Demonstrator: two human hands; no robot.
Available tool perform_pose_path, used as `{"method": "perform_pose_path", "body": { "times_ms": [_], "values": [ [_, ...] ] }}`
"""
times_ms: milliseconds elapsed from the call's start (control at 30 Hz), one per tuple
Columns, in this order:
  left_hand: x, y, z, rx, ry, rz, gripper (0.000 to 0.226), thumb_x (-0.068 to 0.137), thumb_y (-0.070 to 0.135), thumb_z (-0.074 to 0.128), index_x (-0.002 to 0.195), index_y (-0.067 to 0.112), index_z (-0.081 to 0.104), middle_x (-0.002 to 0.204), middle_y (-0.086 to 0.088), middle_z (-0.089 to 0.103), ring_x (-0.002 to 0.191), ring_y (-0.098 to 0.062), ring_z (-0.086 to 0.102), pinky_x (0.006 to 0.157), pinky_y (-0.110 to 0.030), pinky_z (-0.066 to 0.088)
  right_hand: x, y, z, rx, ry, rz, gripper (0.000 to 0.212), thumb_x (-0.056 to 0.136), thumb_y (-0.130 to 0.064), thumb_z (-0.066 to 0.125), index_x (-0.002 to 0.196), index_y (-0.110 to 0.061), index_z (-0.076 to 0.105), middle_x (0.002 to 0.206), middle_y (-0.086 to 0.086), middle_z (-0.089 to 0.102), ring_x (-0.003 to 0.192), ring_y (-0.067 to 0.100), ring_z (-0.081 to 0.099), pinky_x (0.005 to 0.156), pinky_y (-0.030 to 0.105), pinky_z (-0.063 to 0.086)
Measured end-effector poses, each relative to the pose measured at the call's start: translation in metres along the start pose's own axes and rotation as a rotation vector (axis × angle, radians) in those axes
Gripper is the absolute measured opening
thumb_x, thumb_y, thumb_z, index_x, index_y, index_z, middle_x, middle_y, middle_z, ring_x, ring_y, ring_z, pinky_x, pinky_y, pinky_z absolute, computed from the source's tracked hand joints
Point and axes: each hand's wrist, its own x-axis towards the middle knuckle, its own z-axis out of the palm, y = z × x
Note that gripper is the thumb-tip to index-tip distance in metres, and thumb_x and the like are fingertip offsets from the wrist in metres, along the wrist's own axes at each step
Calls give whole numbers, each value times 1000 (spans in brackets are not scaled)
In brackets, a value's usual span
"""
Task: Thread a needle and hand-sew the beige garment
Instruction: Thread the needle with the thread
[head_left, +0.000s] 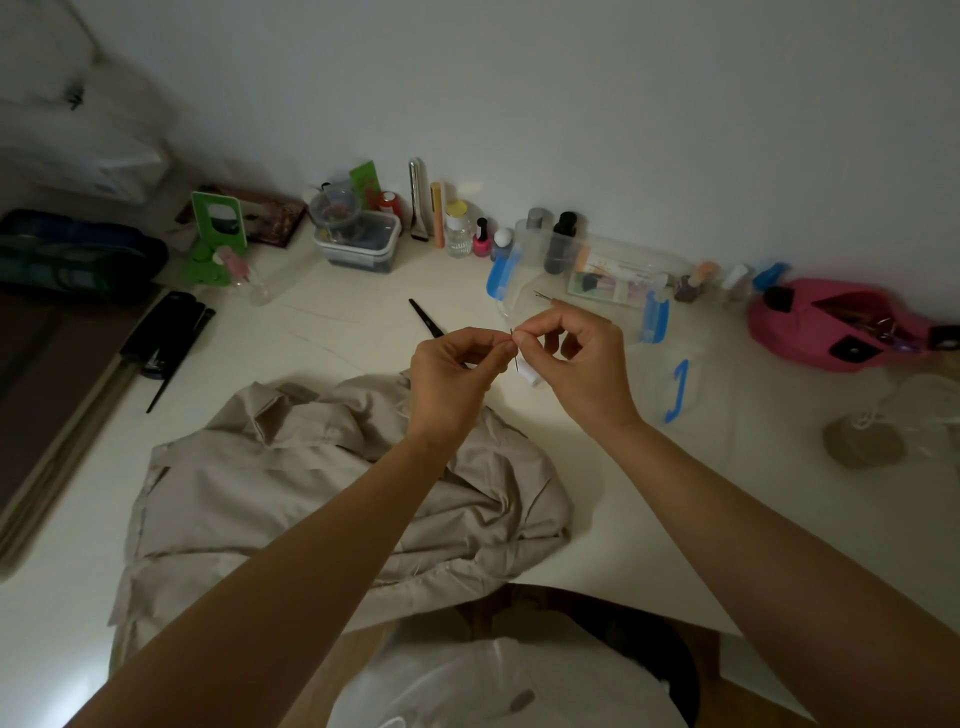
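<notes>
The beige garment (332, 483) lies crumpled on the white table, near its front edge. Above it both hands meet in the air. My right hand (582, 364) pinches a thin needle (513, 349) upright between thumb and forefinger. My left hand (454, 376) pinches something very fine right at the needle's top; the thread itself is too thin to make out. A white thread spool (530, 373) shows just below the right fingers, whether on the table or held I cannot tell.
Black scissors (427, 319) lie behind the hands. A clear box with blue clips (587, 275) stands open at the back right, its lid (680, 389) beside it. Bottles line the wall. A pink pouch (831, 325) sits far right, a black comb (166, 348) far left.
</notes>
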Motion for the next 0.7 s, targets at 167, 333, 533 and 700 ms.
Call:
{"method": "perform_pose_path", "body": {
  "times_ms": [167,333,533,700],
  "values": [
    [-1,1,0,-8,-5,4,10,85,14,71,83,23,74,74,7,73,68,-8,63,58,-18,50,-1,0,-1,-2,0,-6,7,82,-20,70,79,-14,72,74,-15,66,67,11,56,60,21,40],
    [-2,-1,0,-11,-1,2,8,85,13,71,84,21,74,76,4,73,69,-9,64,59,-19,50,-1,-1,-1,-3,-9,3,5,83,-16,71,79,-13,72,74,-14,66,67,11,56,61,21,40],
    [-2,-2,-1,1,-3,10,6,85,14,71,88,18,75,77,7,73,68,-6,64,60,-17,49,-2,-2,-2,-8,-15,9,3,83,-14,71,81,-13,73,75,-16,66,67,9,56,61,20,40],
    [-2,-3,-1,11,0,9,6,85,14,71,88,18,75,76,6,73,68,-7,64,60,-17,50,-2,-2,-2,-7,-20,27,3,84,-13,72,82,-12,74,75,-13,67,68,8,55,61,20,41]
  ]
}}
